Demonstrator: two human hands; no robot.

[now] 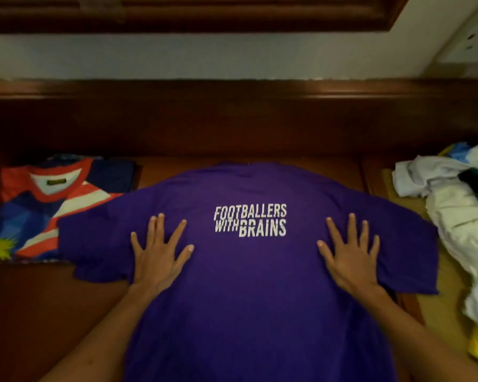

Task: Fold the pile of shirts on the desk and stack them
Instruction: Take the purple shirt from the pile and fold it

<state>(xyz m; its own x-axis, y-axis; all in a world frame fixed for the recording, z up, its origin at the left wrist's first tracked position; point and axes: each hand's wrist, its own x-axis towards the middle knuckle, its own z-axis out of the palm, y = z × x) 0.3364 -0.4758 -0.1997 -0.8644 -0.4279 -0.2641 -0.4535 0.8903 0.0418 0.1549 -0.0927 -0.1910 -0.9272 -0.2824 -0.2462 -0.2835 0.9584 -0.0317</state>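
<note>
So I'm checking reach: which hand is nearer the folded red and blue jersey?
Left. The left hand presses flat on the purple shirt just right of the folded jersey; the right hand lies across the print, farther away.

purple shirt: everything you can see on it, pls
The purple shirt is a short-sleeved tee in soft knit-looking fabric, spread flat and unfolded on the desk, collar away from the camera. White print reads FOOTBALLERS WITH BRAINS. Left hand and right hand press flat on it, fingers spread. Its left sleeve overlaps the folded multicoloured jersey.
</note>
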